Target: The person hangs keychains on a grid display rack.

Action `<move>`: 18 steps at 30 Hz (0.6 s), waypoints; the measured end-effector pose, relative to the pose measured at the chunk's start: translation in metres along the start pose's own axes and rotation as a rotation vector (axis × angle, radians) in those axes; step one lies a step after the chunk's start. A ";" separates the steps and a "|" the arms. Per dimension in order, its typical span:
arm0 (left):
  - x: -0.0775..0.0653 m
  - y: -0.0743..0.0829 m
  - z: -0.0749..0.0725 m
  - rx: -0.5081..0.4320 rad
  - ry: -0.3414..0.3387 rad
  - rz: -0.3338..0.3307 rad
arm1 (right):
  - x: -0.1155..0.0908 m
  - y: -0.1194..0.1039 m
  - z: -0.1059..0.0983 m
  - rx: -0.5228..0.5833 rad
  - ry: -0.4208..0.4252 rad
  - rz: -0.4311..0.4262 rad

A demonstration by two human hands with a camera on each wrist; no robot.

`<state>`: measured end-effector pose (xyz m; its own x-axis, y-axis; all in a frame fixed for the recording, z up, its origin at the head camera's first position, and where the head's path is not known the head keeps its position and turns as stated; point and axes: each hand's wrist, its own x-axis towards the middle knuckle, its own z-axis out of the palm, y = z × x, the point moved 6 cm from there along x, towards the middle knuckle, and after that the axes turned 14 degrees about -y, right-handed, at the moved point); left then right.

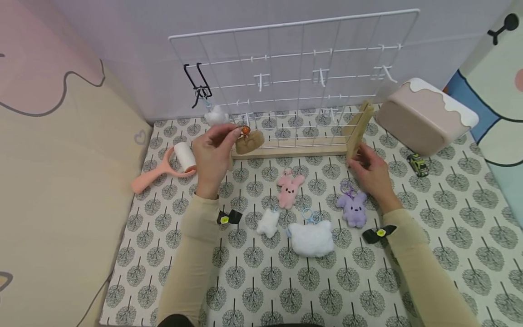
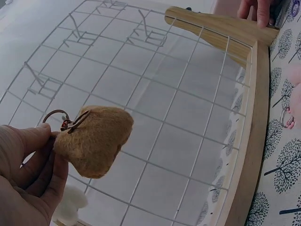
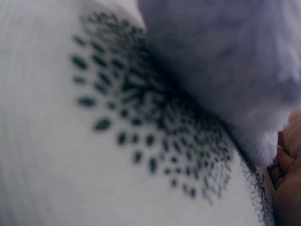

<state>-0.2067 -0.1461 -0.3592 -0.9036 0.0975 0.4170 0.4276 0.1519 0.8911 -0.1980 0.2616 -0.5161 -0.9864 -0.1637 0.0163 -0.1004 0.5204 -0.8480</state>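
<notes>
A tree-print cloth [image 1: 249,284] is covering the surface, and a pale backdrop [image 1: 135,54] is closing off the upper part of the head view. A wire rack [image 1: 299,82] is standing across the upper middle, its white hooks [image 1: 260,82] jutting out. The brown plush [image 1: 250,143] is hanging left of centre, in front of the rack's lower left wires; whether it is touching them I cannot tell. The left hand [image 1: 214,152] is pinching it by its ring fitting between thumb and fingertip, the other fingers bending loosely, and the ring [image 2: 56,111] is standing clear above the grip. At the right end, the right hand [image 1: 369,175] is holding the low end of the wooden foot [image 1: 359,129], fingers curling in close.

For good work here, I judge, the left hand should be pinching low on the fitting, leaving the loop unblocked and facing a hook, while the soft body is dangling free of the wires. The right hand should be bracing gently, since a light rack could be sliding or tipping under a push.
</notes>
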 end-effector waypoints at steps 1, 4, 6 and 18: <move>0.001 -0.001 0.000 0.006 0.002 0.000 | 0.000 0.000 0.000 -0.002 0.000 -0.001; 0.002 -0.006 0.000 0.016 0.015 -0.021 | 0.000 0.001 0.000 -0.006 0.000 -0.006; 0.002 -0.010 0.001 0.016 0.018 -0.036 | 0.000 0.001 0.000 -0.009 -0.001 -0.006; -0.007 -0.037 -0.001 0.028 0.032 -0.151 | 0.000 -0.001 0.000 -0.018 0.012 -0.006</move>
<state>-0.2159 -0.1533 -0.3946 -0.9579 0.0396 0.2844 0.2866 0.1900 0.9390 -0.1979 0.2608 -0.5157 -0.9873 -0.1565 0.0280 -0.1086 0.5348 -0.8380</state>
